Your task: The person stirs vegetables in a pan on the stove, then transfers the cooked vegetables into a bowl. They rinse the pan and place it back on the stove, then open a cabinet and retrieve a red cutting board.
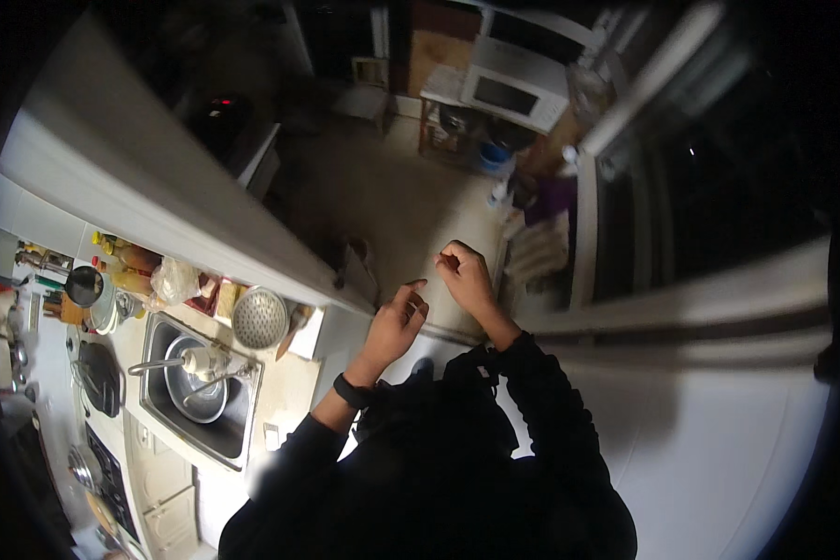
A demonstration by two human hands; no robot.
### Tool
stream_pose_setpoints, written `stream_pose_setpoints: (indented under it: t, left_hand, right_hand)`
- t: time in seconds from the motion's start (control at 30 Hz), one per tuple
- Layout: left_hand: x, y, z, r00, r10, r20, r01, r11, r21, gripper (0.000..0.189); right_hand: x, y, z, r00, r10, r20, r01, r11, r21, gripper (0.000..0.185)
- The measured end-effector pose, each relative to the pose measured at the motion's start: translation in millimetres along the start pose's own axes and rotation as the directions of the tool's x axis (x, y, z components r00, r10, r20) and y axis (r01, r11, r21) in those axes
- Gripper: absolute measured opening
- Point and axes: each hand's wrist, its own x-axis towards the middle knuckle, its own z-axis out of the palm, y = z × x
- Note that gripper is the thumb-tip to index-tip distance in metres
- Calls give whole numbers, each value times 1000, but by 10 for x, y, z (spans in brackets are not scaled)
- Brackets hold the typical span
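Both my hands are held out at waist height in front of me, over the doorway threshold (pixel 455 332). My left hand (pixel 397 320) has its fingers loosely bent and apart, with nothing in it; a black wristband (pixel 352 392) circles that wrist. Just to its right and a little farther out, my right hand (pixel 466 276) is curled into a loose fist, and no object shows in it. The two hands do not touch each other. Beyond them stretches the dim floor (pixel 392 189) of the adjoining room.
On my left, a counter holds a steel sink (pixel 241 441) with a metal basin (pixel 175 381), a perforated colander (pixel 260 317) and several bottles (pixel 136 259). A wall edge (pixel 203 231) divides the rooms. Ahead stand a white microwave (pixel 514 91) and a blue bucket (pixel 493 155); windows (pixel 686 203) line the right.
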Motion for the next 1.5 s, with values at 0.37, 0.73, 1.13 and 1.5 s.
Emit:
stream_pose_setpoints:
  t: [0.37,0.73,1.13,1.5]
  left_hand:
    - [2634,-446,-382,812,-120,-572,127,992,-27,47]
    - [3987,-1031,-1759,508,-230,-830,294,952,-84,44]
    - [5339,-1748,-3314,150,-227,-962,398,905,-152,46]
    - [6239,-1875,-4202,-216,-258,-942,458,825,-331,44]
  right_hand:
    - [3518,747,421,856,-389,341,348,921,175,12]
    - [5849,48,2314,524,-545,655,487,822,295,37]
    - [7693,-646,4679,102,-422,901,857,497,135,75]
    - [8450,-853,5297,-493,-351,796,851,-5,525,76]
